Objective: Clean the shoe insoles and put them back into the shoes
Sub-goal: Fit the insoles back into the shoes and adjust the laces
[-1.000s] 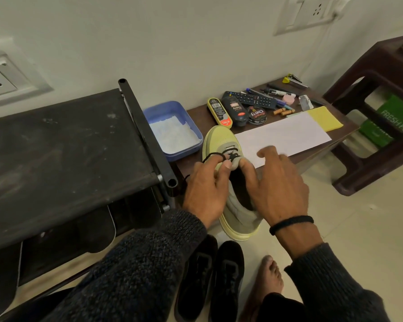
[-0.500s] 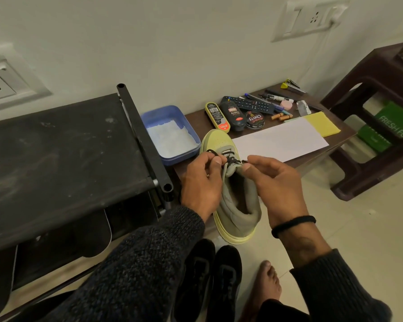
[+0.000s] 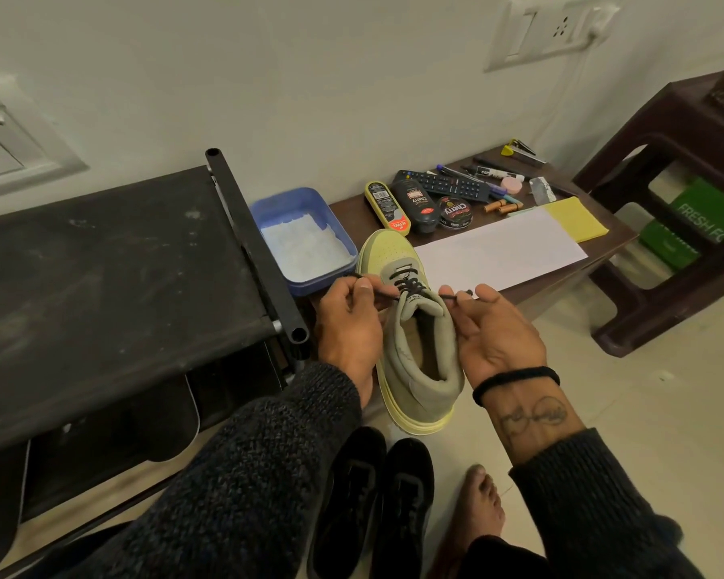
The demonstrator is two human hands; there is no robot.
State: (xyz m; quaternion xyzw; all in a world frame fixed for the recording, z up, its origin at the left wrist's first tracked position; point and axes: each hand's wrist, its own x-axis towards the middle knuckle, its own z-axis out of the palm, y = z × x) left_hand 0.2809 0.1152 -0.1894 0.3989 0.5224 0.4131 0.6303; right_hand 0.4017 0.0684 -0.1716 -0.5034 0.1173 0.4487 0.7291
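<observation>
A grey and pale-yellow shoe [image 3: 410, 340] rests with its toe on the low brown table [image 3: 602, 240], heel hanging toward me. Its black lace [image 3: 410, 291] is stretched sideways across the tongue. My left hand [image 3: 350, 328] pinches the lace's left end beside the shoe. My right hand [image 3: 494, 328], palm up, pinches the right end between thumb and fingers. The shoe's opening shows a tan lining; I cannot tell whether an insole lies inside. A pair of black shoes [image 3: 373, 503] stands on the floor below.
A blue tub [image 3: 306, 202] with white powder sits left of the shoe. White paper [image 3: 498, 252], a yellow cloth [image 3: 577, 219], polish tins, a remote and pens lie on the table. A black shoe rack [image 3: 101, 286] stands at left, a brown stool [image 3: 665, 194] at right.
My hands came off the shoe's collar, took hold of the lace ends and drew them apart to either side. My right palm turned upward.
</observation>
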